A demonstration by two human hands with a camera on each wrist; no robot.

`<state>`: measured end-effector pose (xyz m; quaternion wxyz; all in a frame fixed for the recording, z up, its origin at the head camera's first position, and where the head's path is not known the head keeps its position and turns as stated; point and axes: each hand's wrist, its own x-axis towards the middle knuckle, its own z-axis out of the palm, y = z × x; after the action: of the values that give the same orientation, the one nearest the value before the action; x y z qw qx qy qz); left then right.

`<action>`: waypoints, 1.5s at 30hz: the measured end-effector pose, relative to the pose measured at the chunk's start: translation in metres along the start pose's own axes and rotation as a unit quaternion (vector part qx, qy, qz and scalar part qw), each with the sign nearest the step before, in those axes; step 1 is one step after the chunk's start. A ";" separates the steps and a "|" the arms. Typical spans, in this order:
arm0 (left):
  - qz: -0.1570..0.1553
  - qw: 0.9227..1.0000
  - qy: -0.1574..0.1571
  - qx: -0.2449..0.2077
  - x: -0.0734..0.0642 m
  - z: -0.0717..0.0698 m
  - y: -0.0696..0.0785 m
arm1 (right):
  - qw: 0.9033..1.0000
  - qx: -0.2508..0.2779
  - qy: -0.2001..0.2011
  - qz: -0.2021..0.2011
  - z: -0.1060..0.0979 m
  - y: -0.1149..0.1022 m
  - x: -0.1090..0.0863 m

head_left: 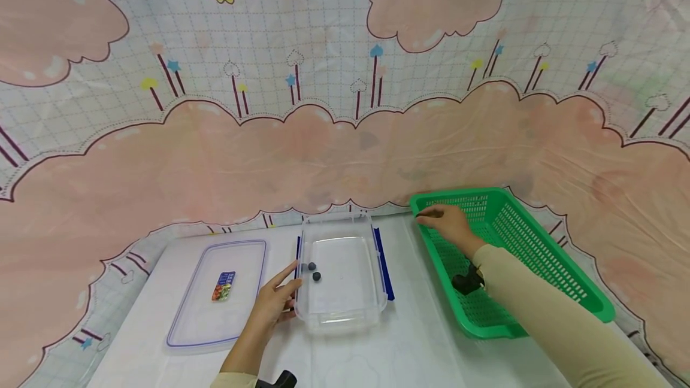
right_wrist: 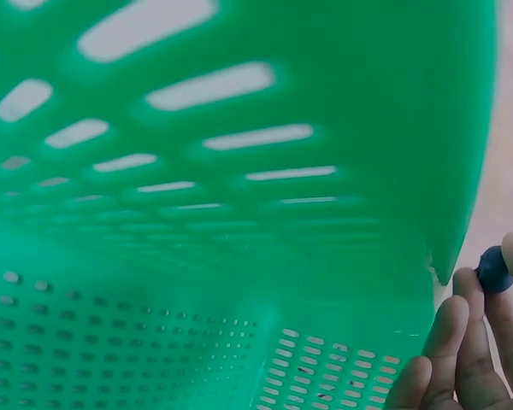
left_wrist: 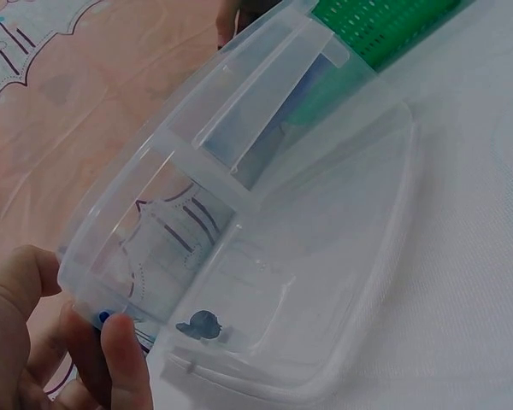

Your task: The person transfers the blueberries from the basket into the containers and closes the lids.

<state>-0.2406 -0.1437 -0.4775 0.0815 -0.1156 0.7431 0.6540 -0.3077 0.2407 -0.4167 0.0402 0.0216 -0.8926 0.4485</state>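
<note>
A clear plastic container stands on the table, with small dark blueberries lying near its left side; in the left wrist view they show as a dark cluster on the container's bottom. My left hand grips the container's left edge between thumb and fingers. Over the left rim of the green basket, near its far corner, my right hand pinches a round dark blueberry between thumb and fingertips. The basket's floor is partly hidden by my right arm.
Left of the container, a clear lid with a blue edge and a colourful label lies flat. Blue side latches hang along the container. A patterned cloth rises behind the white table.
</note>
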 end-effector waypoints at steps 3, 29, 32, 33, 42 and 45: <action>-0.001 1.000 -0.001 -0.002 0.000 0.000 0.000 | 1.000 0.000 0.002 0.002 0.002 -0.003 -0.001; 0.001 1.000 0.000 -0.005 0.000 -0.001 0.000 | 0.999 0.019 -0.030 0.012 0.007 -0.028 0.006; 0.001 1.000 -0.001 -0.005 0.000 -0.001 0.000 | 0.999 0.018 -0.027 0.016 0.012 -0.032 0.007; 0.001 1.000 -0.001 -0.005 0.000 -0.001 0.000 | 0.999 0.017 -0.026 0.018 0.013 -0.033 0.008; 0.002 1.000 -0.005 -0.007 0.001 -0.001 0.000 | 0.999 0.026 -0.029 0.021 0.027 -0.039 0.011; 0.002 1.000 -0.004 -0.007 0.001 -0.001 0.000 | 0.999 0.032 -0.028 0.017 0.032 -0.041 0.012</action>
<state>-0.2412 -0.1448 -0.4775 0.0822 -0.1118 0.7385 0.6598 -0.3179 0.1906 -0.4020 0.0070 0.0206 -0.8786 0.4770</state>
